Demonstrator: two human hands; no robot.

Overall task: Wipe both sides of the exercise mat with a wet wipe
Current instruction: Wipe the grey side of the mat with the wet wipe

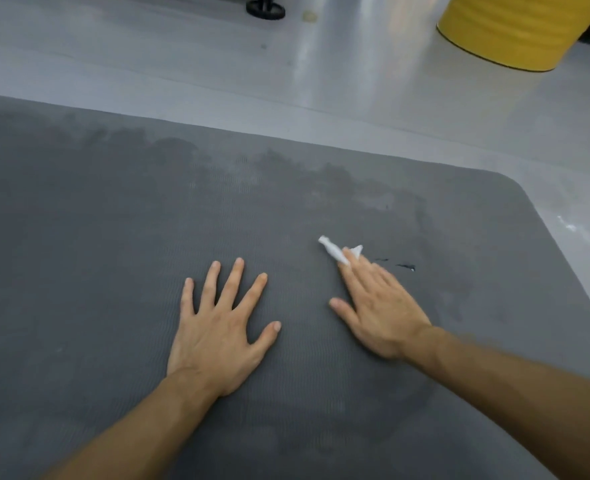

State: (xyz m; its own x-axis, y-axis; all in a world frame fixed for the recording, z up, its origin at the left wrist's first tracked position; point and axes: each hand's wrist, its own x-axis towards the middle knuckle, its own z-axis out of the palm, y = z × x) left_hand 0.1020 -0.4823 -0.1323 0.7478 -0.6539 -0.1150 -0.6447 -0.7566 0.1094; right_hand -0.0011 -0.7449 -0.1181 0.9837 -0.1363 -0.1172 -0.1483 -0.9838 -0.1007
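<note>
No text, label, brand, number or sign can be read anywhere in this view.

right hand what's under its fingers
A crumpled white wipe sticks out from under the right hand, lying on the grey mat. The part of it beneath the fingers is covered and cannot be seen.
</note>
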